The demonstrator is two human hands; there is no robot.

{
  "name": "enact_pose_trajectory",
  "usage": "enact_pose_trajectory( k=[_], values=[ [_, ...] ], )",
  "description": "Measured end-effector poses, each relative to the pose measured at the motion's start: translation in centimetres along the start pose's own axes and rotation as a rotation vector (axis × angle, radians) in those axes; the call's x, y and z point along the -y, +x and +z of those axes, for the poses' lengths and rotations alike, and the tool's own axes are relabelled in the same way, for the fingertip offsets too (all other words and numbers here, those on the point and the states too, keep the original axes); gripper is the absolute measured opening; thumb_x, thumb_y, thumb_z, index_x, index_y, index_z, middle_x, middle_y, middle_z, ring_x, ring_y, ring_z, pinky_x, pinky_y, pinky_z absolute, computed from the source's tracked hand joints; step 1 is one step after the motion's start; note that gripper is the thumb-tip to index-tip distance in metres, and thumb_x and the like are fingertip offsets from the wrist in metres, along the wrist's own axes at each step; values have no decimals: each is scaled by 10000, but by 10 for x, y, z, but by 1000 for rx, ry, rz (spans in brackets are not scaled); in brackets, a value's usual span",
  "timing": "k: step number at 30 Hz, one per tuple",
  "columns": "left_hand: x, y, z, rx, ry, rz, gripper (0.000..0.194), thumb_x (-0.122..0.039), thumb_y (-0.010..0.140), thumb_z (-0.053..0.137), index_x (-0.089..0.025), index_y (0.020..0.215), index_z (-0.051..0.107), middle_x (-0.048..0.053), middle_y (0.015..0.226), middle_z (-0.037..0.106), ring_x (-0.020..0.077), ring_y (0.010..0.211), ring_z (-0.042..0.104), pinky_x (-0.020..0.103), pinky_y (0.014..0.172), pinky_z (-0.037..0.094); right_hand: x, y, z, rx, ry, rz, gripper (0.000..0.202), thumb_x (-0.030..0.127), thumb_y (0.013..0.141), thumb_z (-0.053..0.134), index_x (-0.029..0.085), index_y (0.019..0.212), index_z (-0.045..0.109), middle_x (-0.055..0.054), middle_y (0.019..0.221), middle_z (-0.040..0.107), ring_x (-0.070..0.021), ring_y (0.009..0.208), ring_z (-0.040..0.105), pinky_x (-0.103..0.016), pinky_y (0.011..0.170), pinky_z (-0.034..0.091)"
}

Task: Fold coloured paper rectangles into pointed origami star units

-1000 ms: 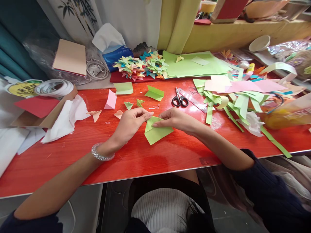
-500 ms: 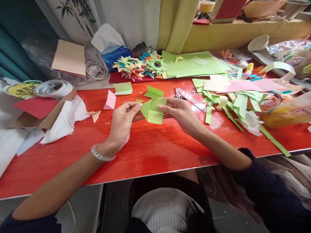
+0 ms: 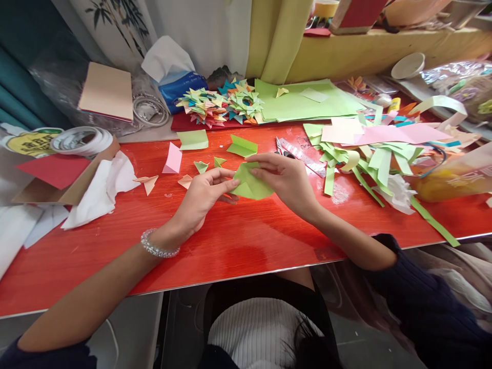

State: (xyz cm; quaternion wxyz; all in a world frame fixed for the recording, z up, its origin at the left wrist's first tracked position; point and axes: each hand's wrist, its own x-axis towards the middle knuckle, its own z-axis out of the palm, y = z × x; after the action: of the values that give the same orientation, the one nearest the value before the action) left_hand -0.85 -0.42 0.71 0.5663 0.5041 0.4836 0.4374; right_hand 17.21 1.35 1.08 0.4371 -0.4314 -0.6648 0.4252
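Observation:
A light green paper sheet [image 3: 251, 185] with creases is held up over the red table [image 3: 230, 241], its corners partly folded in. My left hand [image 3: 209, 192] pinches its left edge between thumb and fingers. At the upper right, the fingers of my right hand [image 3: 286, 179] are closed on the same paper and hide that corner. Just beyond my hands lie a creased green paper [image 3: 243, 146], a flat green paper [image 3: 192, 140], a folded pink paper [image 3: 172, 158] and small folded green pieces [image 3: 201, 166].
Folded paper-star wreaths [image 3: 203, 106] and a stack of green sheets [image 3: 303, 100] lie at the back. Scissors [image 3: 282, 148] rest beyond my right hand. Green paper strips [image 3: 384, 159] pile up at right. A cardboard box [image 3: 65, 189] and tape roll [image 3: 82, 141] are at left.
The paper's corners on the right have been folded over, so its outline is now more rounded. My left hand has moved slightly right, uncovering small folded pieces behind it.

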Motion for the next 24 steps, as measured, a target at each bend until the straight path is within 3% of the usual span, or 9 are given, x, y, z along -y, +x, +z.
enact_pose_trajectory(
  k=[5,9,13,18,21,24],
  values=[
    [0,0,-1,15,21,32,274,-422,744,708,-158,810,671,32,809,650,150,765,628,223,595,544,5,-1,-2,143,-55,-29,240,363,856,607,244,1015,740,-12,1003,721,-176,942,645,-292,819,488],
    [-2,0,-1,-11,44,58,244,-396,749,710,-156,760,665,20,754,628,126,699,596,228,605,523,11,1,-5,215,137,121,354,480,868,561,200,967,754,-33,857,719,-154,823,649,-266,717,494],
    [-3,0,-1,-21,118,57,239,-395,742,710,-161,735,661,15,738,620,114,669,560,234,610,476,6,6,-7,200,351,305,353,373,792,695,201,1100,698,-37,896,719,-136,785,651,-249,683,503],
    [-2,2,-1,-3,182,83,239,-398,751,692,-169,696,651,-3,675,587,102,627,507,239,594,431,-3,9,-9,436,471,449,294,307,736,758,156,988,743,-69,911,729,-149,817,658,-252,764,513],
    [0,3,-3,24,208,77,240,-392,743,700,-164,690,648,-5,663,574,100,619,493,238,580,417,-2,8,-9,497,476,481,269,300,750,753,133,962,745,-72,888,731,-137,781,656,-245,762,517],
    [2,4,-6,40,222,76,227,-379,738,709,-164,696,648,-4,666,588,99,624,507,232,584,416,2,8,-9,457,501,514,267,351,842,662,104,912,735,-90,865,727,-131,751,658,-243,734,529]
  ],
)
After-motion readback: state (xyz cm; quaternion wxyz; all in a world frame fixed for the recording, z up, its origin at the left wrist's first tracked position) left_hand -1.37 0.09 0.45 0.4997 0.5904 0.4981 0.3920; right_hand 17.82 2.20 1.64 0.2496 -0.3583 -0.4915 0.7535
